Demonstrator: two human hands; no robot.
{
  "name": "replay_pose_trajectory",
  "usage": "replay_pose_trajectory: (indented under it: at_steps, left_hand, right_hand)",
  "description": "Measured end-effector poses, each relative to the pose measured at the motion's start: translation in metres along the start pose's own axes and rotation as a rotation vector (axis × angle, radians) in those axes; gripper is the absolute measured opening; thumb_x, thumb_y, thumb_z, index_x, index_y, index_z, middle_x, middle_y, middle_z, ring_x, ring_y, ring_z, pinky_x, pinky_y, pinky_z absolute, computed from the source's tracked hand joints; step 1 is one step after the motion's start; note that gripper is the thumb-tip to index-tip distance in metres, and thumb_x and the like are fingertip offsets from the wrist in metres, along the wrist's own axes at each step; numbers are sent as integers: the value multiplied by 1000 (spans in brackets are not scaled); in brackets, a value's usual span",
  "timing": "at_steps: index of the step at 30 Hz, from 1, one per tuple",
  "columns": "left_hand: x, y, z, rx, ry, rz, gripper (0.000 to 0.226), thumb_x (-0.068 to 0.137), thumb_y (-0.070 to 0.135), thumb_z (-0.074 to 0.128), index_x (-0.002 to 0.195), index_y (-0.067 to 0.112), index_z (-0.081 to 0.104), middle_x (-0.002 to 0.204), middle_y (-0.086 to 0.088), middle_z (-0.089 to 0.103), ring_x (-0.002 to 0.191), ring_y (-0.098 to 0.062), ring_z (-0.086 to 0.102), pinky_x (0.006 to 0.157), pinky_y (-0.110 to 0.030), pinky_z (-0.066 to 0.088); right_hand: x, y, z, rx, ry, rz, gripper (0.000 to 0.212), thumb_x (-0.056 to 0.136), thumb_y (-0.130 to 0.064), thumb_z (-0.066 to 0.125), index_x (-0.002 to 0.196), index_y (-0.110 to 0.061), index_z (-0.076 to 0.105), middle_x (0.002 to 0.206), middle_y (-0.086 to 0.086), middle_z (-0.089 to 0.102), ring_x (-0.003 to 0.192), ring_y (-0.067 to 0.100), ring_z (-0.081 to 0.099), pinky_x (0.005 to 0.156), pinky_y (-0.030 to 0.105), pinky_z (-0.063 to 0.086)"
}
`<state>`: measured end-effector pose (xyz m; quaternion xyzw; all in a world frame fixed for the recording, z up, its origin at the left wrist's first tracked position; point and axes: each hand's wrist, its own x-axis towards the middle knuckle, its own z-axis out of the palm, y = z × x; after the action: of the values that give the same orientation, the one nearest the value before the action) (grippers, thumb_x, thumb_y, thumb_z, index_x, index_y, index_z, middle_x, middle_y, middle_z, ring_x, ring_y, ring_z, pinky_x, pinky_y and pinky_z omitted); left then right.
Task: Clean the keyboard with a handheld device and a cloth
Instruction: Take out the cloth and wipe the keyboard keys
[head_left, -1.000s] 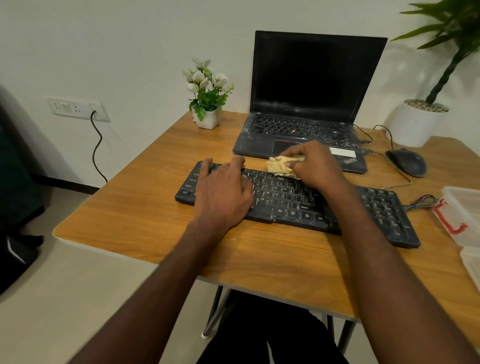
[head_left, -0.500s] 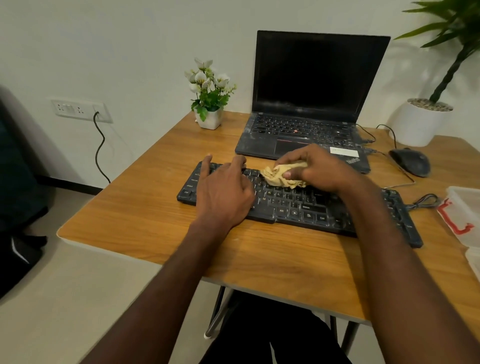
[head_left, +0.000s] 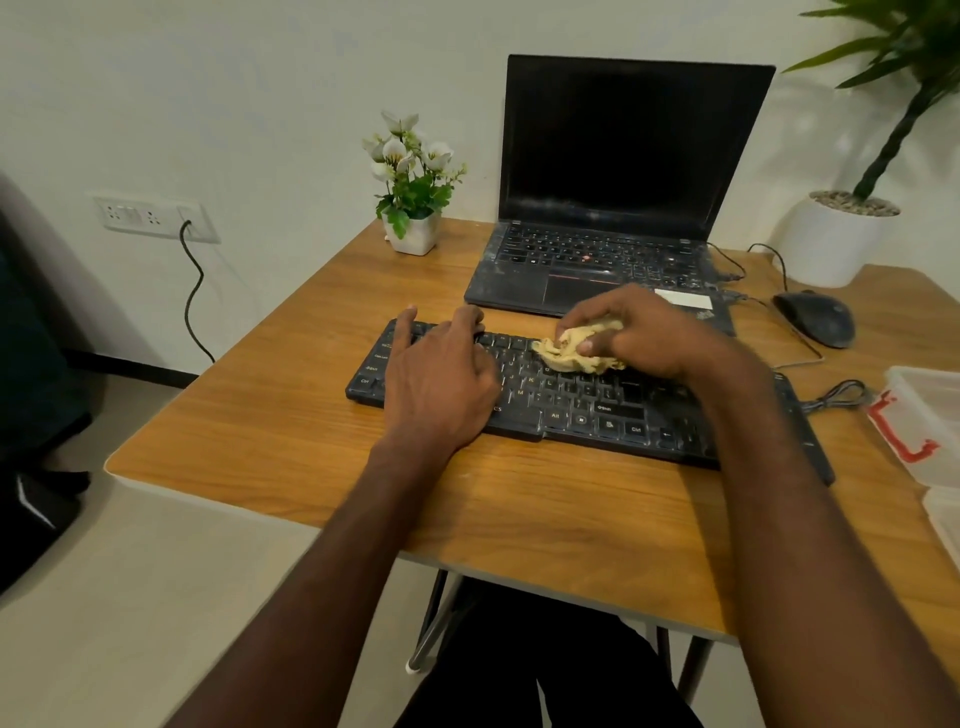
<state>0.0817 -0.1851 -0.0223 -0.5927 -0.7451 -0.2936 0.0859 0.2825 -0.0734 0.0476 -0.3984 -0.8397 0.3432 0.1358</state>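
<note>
A wooden table (head_left: 291, 431) bears everything, and places are given from the keyboard (head_left: 597, 405) lying across its middle. Behind the keyboard an open laptop (head_left: 618, 208) is seen with a dark screen; behind and to the left stands a small flower pot (head_left: 413, 228); to the right lie a mouse (head_left: 815, 318) and, nearer the edge, a clear box (head_left: 930, 415) with a red clasp. A coiled cable (head_left: 836, 395) is seen at the keyboard's right end.

The keyboard's long axis runs left to right, slightly tilted so that the right end lies nearer the person. The left hand (head_left: 441, 379) is laid flat on the left part, fingers straight and spread, pressing it down. The right hand (head_left: 644, 332) is curled round a crumpled tan cloth (head_left: 569, 351), which is pressed on the upper key rows just right of the middle.

The wiping step is judged to be in hand. The uncovered keys stretch mainly to the right and toward the near edge from the cloth, so the next stroke would be taken along the long axis by the right hand, the nearer one. No handheld device is seen.
</note>
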Motion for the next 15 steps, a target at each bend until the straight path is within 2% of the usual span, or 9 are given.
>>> replay_pose_trajectory:
  at_steps: [3,6,7,9,11,15]
  left_hand:
    - [-1,0,0,-2,4,3,32,106,28,44,135,22,57,105,4,77,102,-12,70,134,-42,3]
    - [-1,2,-1,8,6,2,32,107,28,44,136,22,57,101,4,77,100,-12,70,134,-42,3]
    - [0,2,0,11,5,1,33,106,28,45,136,22,57,100,4,76,100,-13,70,133,-42,3]
    - [0,2,0,20,11,4,33,106,28,44,136,22,57,96,5,75,97,-13,70,133,-43,4]
    - [-1,2,-1,17,9,2,33,106,29,44,136,23,56,97,5,75,97,-13,69,133,-43,5]
    - [0,0,1,5,12,1,31,107,28,44,135,24,57,96,7,74,95,-11,69,134,-44,5]
  right_hand:
    - [-9,12,-15,41,58,32,34,96,-6,65,111,-34,75,118,-10,63,102,11,57,81,33,46]
    - [2,7,0,95,214,-5,33,95,-11,68,119,-33,74,130,-8,62,112,14,54,92,37,41]
    - [6,2,9,87,242,-32,33,95,-13,68,121,-34,73,133,-7,61,115,15,52,91,34,40]
    - [13,-5,26,25,213,-99,33,95,-14,69,120,-36,73,129,-9,62,111,12,53,83,29,39]
    - [16,-4,29,-40,170,-98,33,96,-14,69,117,-39,73,122,-12,61,107,10,54,86,32,42]
    - [11,13,6,-90,239,38,30,98,-14,66,118,-35,73,138,-4,61,120,18,52,96,37,42]
